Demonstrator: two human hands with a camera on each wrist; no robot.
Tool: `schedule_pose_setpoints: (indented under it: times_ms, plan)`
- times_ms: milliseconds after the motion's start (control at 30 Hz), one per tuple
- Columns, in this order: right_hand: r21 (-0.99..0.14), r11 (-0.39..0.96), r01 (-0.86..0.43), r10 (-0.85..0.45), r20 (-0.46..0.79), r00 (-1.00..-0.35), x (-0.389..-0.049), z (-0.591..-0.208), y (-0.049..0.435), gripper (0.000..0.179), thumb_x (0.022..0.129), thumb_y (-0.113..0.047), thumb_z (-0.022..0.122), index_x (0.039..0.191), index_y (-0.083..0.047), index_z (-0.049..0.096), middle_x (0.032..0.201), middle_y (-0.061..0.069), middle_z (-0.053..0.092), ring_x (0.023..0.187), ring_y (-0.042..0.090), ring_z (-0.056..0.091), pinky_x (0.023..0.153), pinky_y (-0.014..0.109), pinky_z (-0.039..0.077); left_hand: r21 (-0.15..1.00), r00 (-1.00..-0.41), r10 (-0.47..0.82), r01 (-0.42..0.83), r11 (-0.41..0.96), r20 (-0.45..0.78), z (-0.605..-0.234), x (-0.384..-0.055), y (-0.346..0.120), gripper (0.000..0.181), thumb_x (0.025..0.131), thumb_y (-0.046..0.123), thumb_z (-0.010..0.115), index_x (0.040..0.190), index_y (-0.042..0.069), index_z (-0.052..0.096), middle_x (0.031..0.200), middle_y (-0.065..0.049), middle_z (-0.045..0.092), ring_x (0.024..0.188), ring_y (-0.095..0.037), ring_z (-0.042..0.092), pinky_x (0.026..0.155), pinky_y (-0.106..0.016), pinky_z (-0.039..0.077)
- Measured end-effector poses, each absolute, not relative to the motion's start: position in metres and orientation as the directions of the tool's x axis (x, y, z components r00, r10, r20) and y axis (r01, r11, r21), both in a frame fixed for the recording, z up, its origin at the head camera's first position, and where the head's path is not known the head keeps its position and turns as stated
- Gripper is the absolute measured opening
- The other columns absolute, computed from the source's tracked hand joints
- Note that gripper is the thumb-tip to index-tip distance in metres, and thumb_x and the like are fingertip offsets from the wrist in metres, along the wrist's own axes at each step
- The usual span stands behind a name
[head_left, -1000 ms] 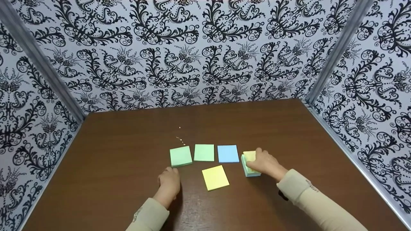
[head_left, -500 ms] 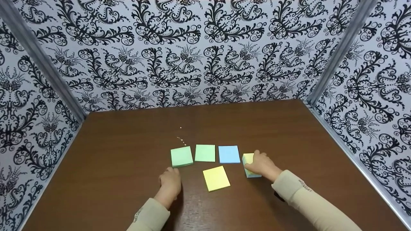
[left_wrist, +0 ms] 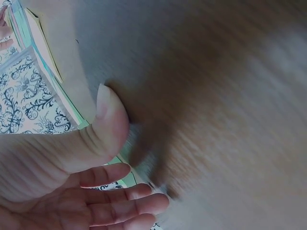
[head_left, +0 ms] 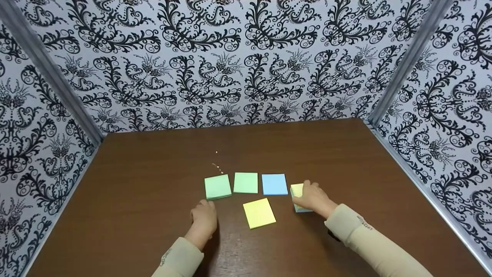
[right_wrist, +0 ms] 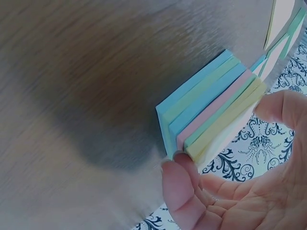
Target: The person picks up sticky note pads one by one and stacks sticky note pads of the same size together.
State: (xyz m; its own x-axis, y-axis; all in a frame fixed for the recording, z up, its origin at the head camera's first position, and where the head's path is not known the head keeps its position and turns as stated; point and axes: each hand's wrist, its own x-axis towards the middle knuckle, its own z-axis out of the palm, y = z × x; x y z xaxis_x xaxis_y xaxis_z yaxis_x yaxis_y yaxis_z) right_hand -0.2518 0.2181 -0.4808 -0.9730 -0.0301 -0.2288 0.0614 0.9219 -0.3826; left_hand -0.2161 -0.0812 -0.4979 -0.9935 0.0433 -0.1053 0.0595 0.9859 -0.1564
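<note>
On a brown wood-grained table (head_left: 153,165), a stack of coloured pads (right_wrist: 211,105), banded blue, green, pink and yellow, stands at the right end of a row, gripped between the thumb and fingers of the right hand (head_left: 315,198). Leftward lie a blue pad (head_left: 274,184), a pale green pad (head_left: 246,182) and a thicker green pad (head_left: 218,186), with a yellow pad (head_left: 259,214) askew in front. The left hand (head_left: 203,219) sits just nearer than the thicker green pad, fingers loosely bent, holding nothing. Pale specks (head_left: 218,168) dot the wood behind. Beyond rise white walls (head_left: 230,65) with black scrollwork, meeting at grey corner posts (head_left: 50,69).
</note>
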Motion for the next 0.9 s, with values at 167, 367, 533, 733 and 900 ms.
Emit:
schedule_pose_setpoints:
  times_ms: [167, 367, 533, 733, 900]
  plan:
    - [-0.376, 0.925, 0.057, -0.034, -0.231, -0.972, -0.2530, -0.4818, 0.2190, 0.078, 0.080, -0.029, 0.056, 0.133, 0.018, 0.022, 0.120, 0.042, 0.035, 0.075, 0.031, 0.047, 0.063, 0.041, 0.040, -0.144, -0.995, 0.038, 0.051, 0.988, -0.096, -0.4987, -0.2163, -0.0812, 0.074, 0.045, 0.021, 0.092, 0.101, -0.002, 0.049, 0.089, -0.019, 0.047, 0.064, -0.027, 0.055, 0.058, -0.038, 0.051]
    - [-0.375, 0.924, 0.070, -0.022, -0.234, -0.972, -0.2536, -0.4821, 0.2189, 0.080, 0.080, -0.030, 0.057, 0.133, 0.018, 0.021, 0.119, 0.041, 0.036, 0.076, 0.031, 0.047, 0.064, 0.042, 0.041, -0.154, -0.996, 0.041, 0.053, 0.987, -0.082, -0.4995, -0.2163, -0.0813, 0.075, 0.045, 0.022, 0.092, 0.102, -0.002, 0.050, 0.088, -0.018, 0.047, 0.063, -0.026, 0.055, 0.057, -0.037, 0.051]
    - [-0.369, 0.926, 0.075, -0.014, -0.233, -0.972, -0.2540, -0.4804, 0.2185, 0.078, 0.081, -0.031, 0.059, 0.132, 0.017, 0.024, 0.113, 0.037, 0.040, 0.072, 0.029, 0.046, 0.061, 0.039, 0.040, -0.155, -0.996, 0.046, 0.057, 0.986, -0.072, -0.4999, -0.2168, -0.0816, 0.073, 0.044, 0.021, 0.092, 0.100, -0.001, 0.050, 0.086, -0.018, 0.047, 0.062, -0.026, 0.055, 0.056, -0.037, 0.051]
    - [-0.310, 0.949, 0.059, -0.011, -0.216, -0.976, -0.2543, -0.4773, 0.2176, 0.076, 0.082, -0.035, 0.060, 0.128, 0.016, 0.029, 0.111, 0.037, 0.044, 0.073, 0.032, 0.052, 0.062, 0.043, 0.044, -0.157, -0.996, 0.037, 0.048, 0.986, -0.076, -0.4995, -0.2176, -0.0812, 0.074, 0.043, 0.021, 0.093, 0.100, -0.001, 0.050, 0.089, -0.019, 0.048, 0.065, -0.026, 0.055, 0.057, -0.037, 0.050]
    - [-0.296, 0.953, 0.060, -0.006, -0.220, -0.976, -0.2538, -0.4787, 0.2173, 0.078, 0.082, -0.036, 0.061, 0.131, 0.016, 0.028, 0.118, 0.040, 0.041, 0.077, 0.036, 0.054, 0.067, 0.048, 0.046, -0.149, -0.997, 0.028, 0.037, 0.988, -0.066, -0.5012, -0.2171, -0.0805, 0.073, 0.044, 0.021, 0.093, 0.099, -0.002, 0.050, 0.092, -0.020, 0.049, 0.067, -0.027, 0.056, 0.057, -0.037, 0.050]
